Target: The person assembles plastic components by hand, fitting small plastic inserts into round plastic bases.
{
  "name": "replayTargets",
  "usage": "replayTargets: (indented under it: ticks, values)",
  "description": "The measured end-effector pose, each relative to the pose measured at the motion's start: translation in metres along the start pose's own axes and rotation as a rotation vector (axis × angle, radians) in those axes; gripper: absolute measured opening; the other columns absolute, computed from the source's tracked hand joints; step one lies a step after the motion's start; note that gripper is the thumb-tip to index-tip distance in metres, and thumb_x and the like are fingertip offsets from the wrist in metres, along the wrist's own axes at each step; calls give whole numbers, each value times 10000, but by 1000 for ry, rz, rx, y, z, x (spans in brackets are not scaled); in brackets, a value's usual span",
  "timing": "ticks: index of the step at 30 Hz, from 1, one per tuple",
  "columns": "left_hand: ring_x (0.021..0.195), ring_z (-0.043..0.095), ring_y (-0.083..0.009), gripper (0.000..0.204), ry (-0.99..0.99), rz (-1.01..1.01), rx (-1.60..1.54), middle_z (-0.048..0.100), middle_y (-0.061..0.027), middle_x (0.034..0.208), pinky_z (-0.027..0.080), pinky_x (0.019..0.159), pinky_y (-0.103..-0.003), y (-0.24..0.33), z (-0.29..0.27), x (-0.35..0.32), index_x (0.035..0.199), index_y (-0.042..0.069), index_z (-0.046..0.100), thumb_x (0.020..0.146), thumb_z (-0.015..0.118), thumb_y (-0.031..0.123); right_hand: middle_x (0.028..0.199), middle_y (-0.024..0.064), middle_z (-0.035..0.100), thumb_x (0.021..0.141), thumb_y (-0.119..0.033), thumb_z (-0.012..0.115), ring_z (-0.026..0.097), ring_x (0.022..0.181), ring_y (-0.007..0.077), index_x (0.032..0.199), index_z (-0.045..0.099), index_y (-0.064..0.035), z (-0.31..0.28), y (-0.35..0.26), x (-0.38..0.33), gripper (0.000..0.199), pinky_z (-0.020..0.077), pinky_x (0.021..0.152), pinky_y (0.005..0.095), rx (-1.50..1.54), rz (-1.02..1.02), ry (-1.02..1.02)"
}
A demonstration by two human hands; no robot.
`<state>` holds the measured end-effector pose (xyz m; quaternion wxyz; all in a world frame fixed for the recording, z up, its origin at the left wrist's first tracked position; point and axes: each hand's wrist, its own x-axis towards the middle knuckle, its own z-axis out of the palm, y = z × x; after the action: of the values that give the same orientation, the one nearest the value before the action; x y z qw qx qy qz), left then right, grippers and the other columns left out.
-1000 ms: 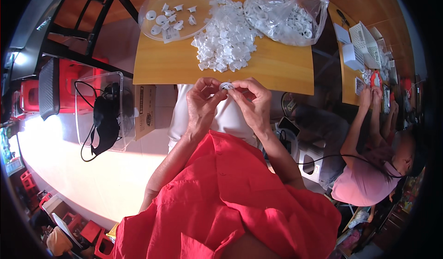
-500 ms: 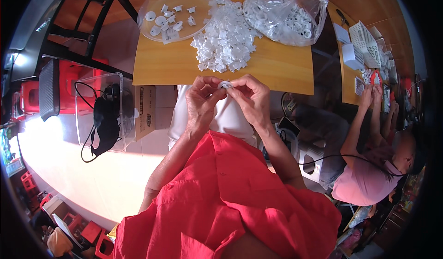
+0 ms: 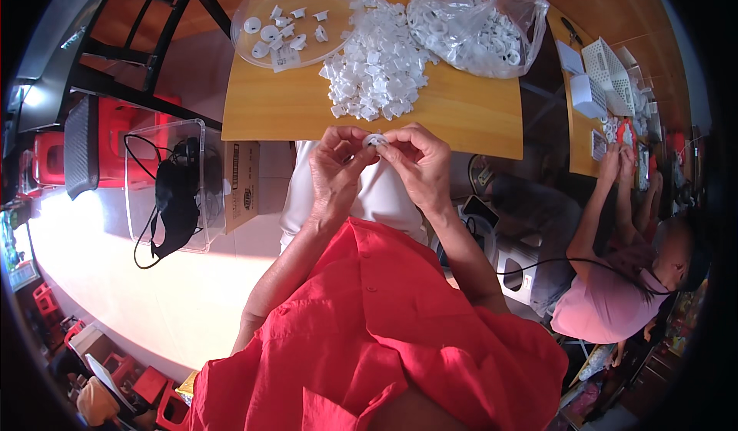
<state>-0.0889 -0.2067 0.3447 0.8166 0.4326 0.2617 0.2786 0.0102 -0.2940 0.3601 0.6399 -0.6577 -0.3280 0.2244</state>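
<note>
Between my two hands, just off the table's near edge, is a small round white plastic part (image 3: 374, 140). My left hand (image 3: 338, 162) pinches it from one side with thumb and fingertips. From the other side, the thumb and fingers of my right hand (image 3: 417, 158) grip it too. Beyond them on the wooden table (image 3: 269, 108) lies a heap of small white plastic pieces (image 3: 373, 77). A clear round tray (image 3: 240, 47) at the far left holds several round white flanged parts (image 3: 269, 33). At the far right sits a clear plastic bag (image 3: 469, 47) of white rings.
Left of my legs stands a clear plastic bin (image 3: 201, 193) with a black bag (image 3: 175, 208), beside a cardboard box (image 3: 244, 185). Red stools (image 3: 115, 139) are farther left. At right, a co-worker in pink (image 3: 607, 308) works at another table with white baskets (image 3: 607, 70).
The white part has tilted slightly between my fingertips, so more of its round face shows. Both hands stay in nearly the same place.
</note>
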Motion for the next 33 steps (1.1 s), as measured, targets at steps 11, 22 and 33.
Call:
replayTargets:
  ticks: [11, 22, 33]
  values:
    - [766, 583, -108, 179, 38, 4, -14, 593, -62, 835, 527, 707, -254, -1, 3, 1, 907, 5, 515, 765, 597, -66, 730, 65, 582, 758, 17, 629, 574, 649, 97, 783, 597, 28, -2, 1, 3, 42, 464, 581, 217, -89, -48, -14]
    - [770, 580, -105, 195, -33, 5, 163, 597, -53, 836, 496, 722, -247, 6, 1, 4, 956, 5, 538, 774, 602, -28, 713, 41, 583, 758, 2, 633, 557, 628, 82, 835, 597, 11, -2, -1, 2, 85, 452, 571, 209, -31, 36, -5]
    - [780, 582, -112, 174, 19, -29, -74, 549, -33, 845, 506, 728, -268, 2, 6, -1, 948, 7, 514, 789, 566, -43, 711, 15, 582, 818, -15, 562, 536, 624, 48, 872, 565, 11, 3, 1, 3, 60, 443, 567, 189, 105, 159, 32]
